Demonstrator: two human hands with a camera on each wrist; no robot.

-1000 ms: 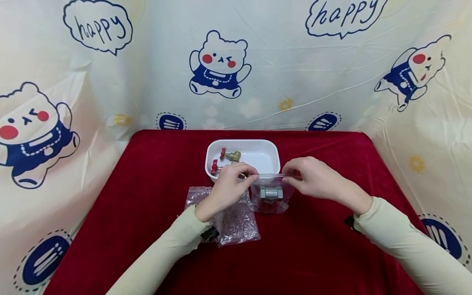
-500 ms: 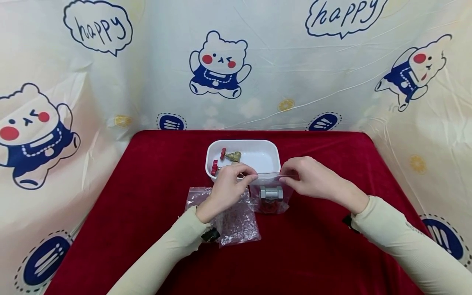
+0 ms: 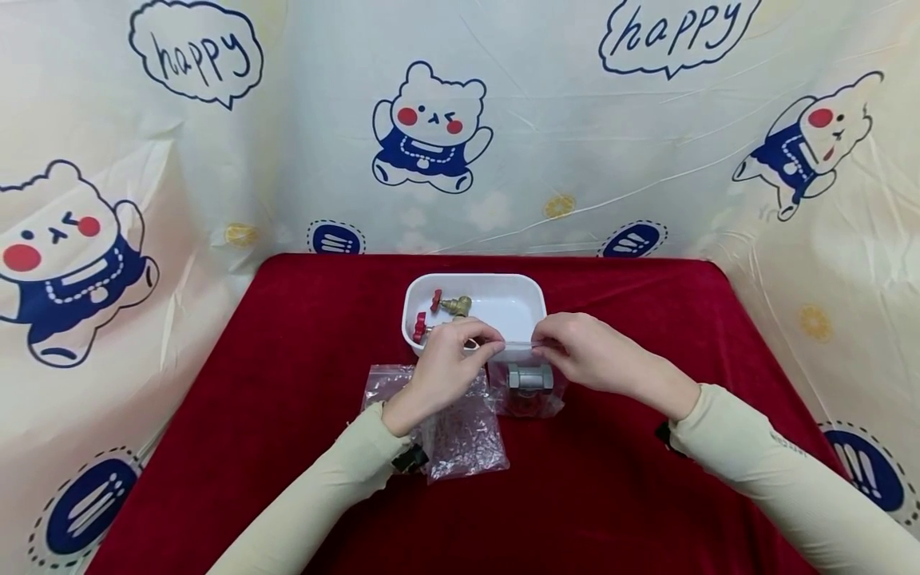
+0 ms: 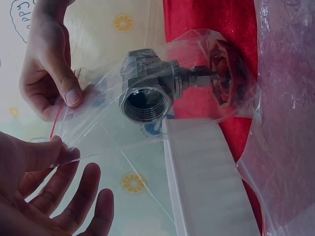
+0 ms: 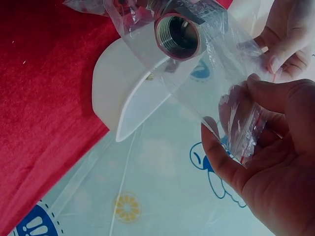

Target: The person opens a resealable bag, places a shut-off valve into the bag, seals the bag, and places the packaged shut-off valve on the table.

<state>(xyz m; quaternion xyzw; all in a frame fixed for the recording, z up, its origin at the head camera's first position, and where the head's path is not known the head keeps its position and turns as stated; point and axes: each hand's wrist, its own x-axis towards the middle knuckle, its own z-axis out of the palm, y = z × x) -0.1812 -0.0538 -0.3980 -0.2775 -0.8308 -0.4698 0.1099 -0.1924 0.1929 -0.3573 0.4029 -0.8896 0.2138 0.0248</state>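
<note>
A clear zip bag (image 4: 98, 128) with a red line along its mouth holds a steel gate valve (image 4: 146, 88) with a red handwheel (image 4: 226, 73). In the head view the grey valve (image 3: 530, 378) stands inside the bag, just in front of the white tray. My left hand (image 3: 460, 359) pinches the left end of the bag's mouth between thumb and forefinger, its other fingers spread in the left wrist view. From the right, my right hand (image 3: 592, 351) pinches the same top edge, close to the left fingers. The valve's threaded opening (image 5: 178, 37) shows through the plastic.
Behind the hands stands a white tray (image 3: 477, 277) with brass valves (image 3: 456, 305) with red handles at its left. Clear plastic bags (image 3: 467, 447) lie left of the bagged valve, partly under my left wrist. Red cloth (image 3: 611, 495) covers the table; printed curtains (image 3: 532, 160) surround it.
My right hand has slid left along the bag's mouth, toward my left hand. The left hand and the bagged valve have stayed nearly in place.
</note>
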